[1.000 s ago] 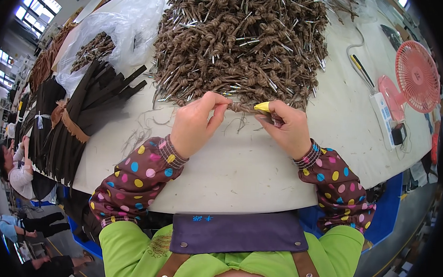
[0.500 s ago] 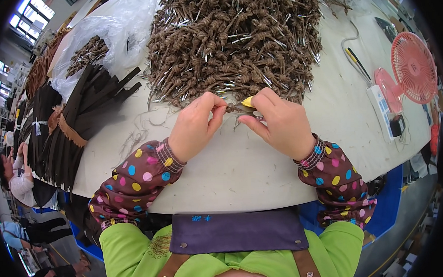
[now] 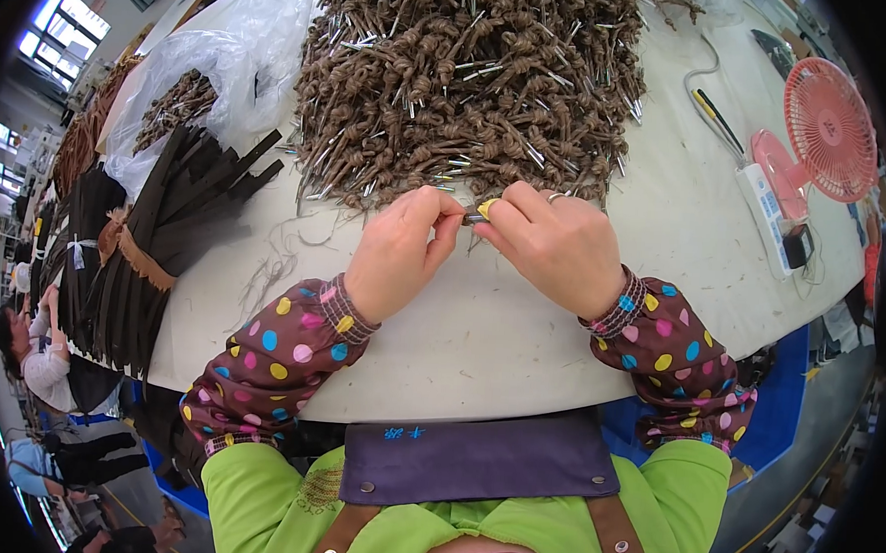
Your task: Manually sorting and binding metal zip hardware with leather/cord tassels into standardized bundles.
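Observation:
Just in front of a big pile of knotted brown cords [image 3: 463, 87] with silvery tips, my two hands meet. My left hand [image 3: 401, 246] pinches the end of a brown cord [image 3: 468, 218] between thumb and forefinger. My right hand [image 3: 557, 244], a ring on one finger, closes round a small yellow and metal tool [image 3: 486, 208], mostly hidden by the fingers; it may be thread snips. The tool is up against the cord end. Dotted sleeve covers reach to both wrists.
Tied bundles of dark strips [image 3: 148, 261] lie at left beside a clear plastic bag [image 3: 243, 76] holding more cords. At right stand a pink fan [image 3: 826, 131], a white power strip [image 3: 764, 215] and a yellow-and-black tool [image 3: 720, 121]. Other people [image 3: 43, 361] are at far left.
My right hand has moved slightly left and up, bringing the tool closer to my left fingertips. Less of the tool's metal shows now. The left hand has shifted a little right.

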`<state>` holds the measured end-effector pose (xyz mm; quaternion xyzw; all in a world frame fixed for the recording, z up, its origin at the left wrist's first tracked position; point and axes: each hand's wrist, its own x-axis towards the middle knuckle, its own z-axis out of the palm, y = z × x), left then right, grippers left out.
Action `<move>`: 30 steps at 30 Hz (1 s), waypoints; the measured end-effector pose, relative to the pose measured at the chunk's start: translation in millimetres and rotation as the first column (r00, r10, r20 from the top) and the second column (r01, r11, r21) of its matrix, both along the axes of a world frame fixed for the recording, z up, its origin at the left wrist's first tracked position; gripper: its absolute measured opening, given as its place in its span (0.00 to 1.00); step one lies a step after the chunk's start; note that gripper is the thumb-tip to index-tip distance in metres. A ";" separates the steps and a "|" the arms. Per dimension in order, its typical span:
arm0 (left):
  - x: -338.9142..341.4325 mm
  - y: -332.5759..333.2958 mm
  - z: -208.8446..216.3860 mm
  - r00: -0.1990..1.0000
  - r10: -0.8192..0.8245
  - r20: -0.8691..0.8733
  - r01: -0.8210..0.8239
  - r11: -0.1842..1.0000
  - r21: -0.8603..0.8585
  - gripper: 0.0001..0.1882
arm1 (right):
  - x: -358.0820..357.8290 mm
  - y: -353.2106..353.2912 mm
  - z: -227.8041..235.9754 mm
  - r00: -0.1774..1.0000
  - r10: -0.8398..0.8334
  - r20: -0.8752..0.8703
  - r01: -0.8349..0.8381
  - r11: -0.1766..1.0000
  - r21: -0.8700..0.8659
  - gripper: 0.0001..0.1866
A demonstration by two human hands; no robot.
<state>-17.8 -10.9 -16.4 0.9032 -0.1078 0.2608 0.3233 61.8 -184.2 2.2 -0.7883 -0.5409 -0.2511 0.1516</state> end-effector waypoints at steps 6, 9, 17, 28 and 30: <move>-4.9 4.0 -2.1 0.972 -0.056 -0.227 -0.034 0.926 -0.376 0.05 | 6.4 -3.4 -0.8 0.938 0.059 -0.341 -0.006 0.988 0.153 0.13; -1.7 7.7 0.6 0.892 -0.250 -0.376 -0.127 0.660 -0.740 0.06 | 10.7 0.3 -6.7 0.812 0.203 -0.547 0.031 0.922 0.387 0.14; -0.8 14.6 7.9 0.954 -0.128 -0.270 -0.055 0.813 -0.579 0.13 | 10.2 -3.8 -2.1 0.608 0.076 -0.791 0.091 0.982 0.165 0.10; 5.1 20.6 6.3 0.951 -0.035 0.306 -0.092 0.916 0.391 0.12 | 14.5 -3.2 -15.8 0.372 0.100 -0.923 0.126 0.980 0.157 0.13; 4.2 16.8 9.3 0.960 -0.017 0.279 -0.090 0.925 0.369 0.10 | 14.2 -2.6 -19.5 0.277 0.135 -0.951 0.114 0.978 0.172 0.13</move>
